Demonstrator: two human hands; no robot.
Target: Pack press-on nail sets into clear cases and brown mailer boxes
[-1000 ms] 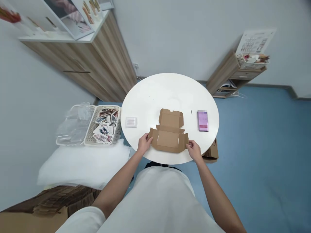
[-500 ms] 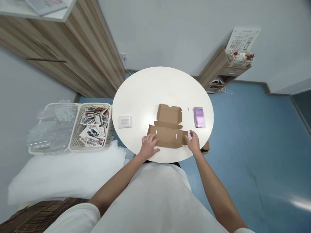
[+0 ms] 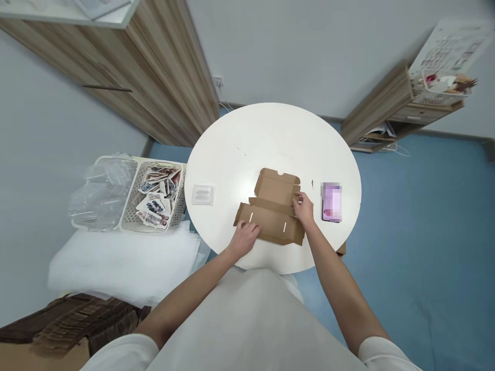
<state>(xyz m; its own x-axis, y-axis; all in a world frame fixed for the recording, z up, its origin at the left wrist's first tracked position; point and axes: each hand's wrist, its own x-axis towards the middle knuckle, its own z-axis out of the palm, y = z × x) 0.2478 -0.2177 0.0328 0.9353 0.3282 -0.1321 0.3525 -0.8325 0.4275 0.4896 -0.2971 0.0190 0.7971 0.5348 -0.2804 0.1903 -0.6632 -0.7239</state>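
An unfolded brown cardboard box lies on the round white table, its lid panel away from me and two white slots in its nearer panel. My left hand is at the near left edge of that panel, fingers curled over the cardboard. At the right side, by the fold between the panels, my right hand pinches a side flap between thumb and fingers. Left of the box is a small white packet. To the right rests a purple-pink phone-like object, partly blurred out.
A white basket of printed cards stands left of the table, with clear plastic bags in a basket beside it. White sheets lie below them. A wooden cabinet and a small shelf unit stand behind.
My right hand has moved up and inward from the lower right end flap to the side flap near the fold. My left hand stays at the near left edge. The view has shifted.
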